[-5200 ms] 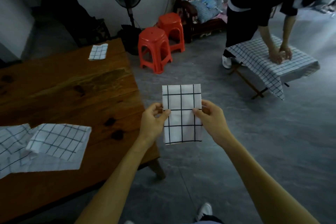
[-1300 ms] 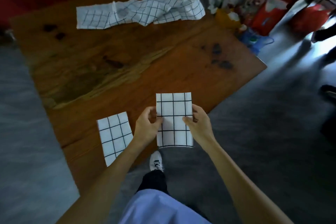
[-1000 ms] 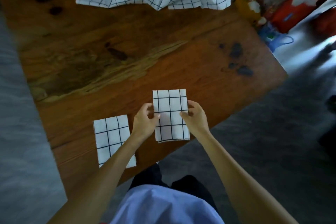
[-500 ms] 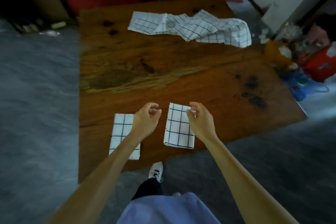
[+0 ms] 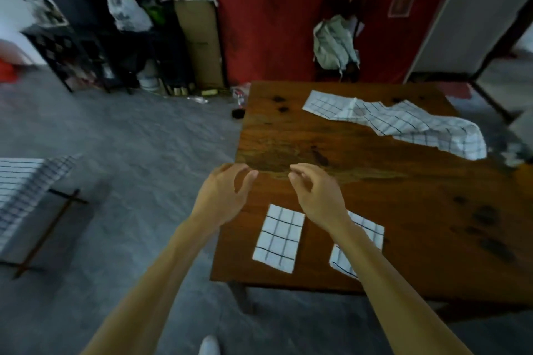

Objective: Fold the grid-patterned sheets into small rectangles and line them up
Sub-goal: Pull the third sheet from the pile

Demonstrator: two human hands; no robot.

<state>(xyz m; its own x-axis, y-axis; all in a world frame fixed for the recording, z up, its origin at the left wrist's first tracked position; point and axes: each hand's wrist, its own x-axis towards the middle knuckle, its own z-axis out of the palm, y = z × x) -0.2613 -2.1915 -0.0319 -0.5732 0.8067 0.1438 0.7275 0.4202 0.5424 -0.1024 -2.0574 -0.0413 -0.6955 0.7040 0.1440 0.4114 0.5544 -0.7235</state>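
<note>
Two grid-patterned sheets folded into small rectangles lie side by side near the front edge of the wooden table (image 5: 403, 210). The left folded sheet (image 5: 279, 237) is in full view; the right folded sheet (image 5: 366, 242) is partly hidden under my right forearm. My left hand (image 5: 225, 193) and my right hand (image 5: 317, 193) hover above the table just beyond them, fingers loosely curled, holding nothing. A crumpled pile of unfolded grid sheets (image 5: 403, 122) lies at the table's far right.
A low stand draped with a grid cloth (image 5: 26, 184) is on the grey floor at the left. Behind the table are a red wall, a chair with a grey garment (image 5: 334, 43), and a cluttered corner with bags and boxes.
Both hands have let go of the second folded sheet, which now lies beside the first, and have lifted forward and apart. The camera has swung up and to the left.
</note>
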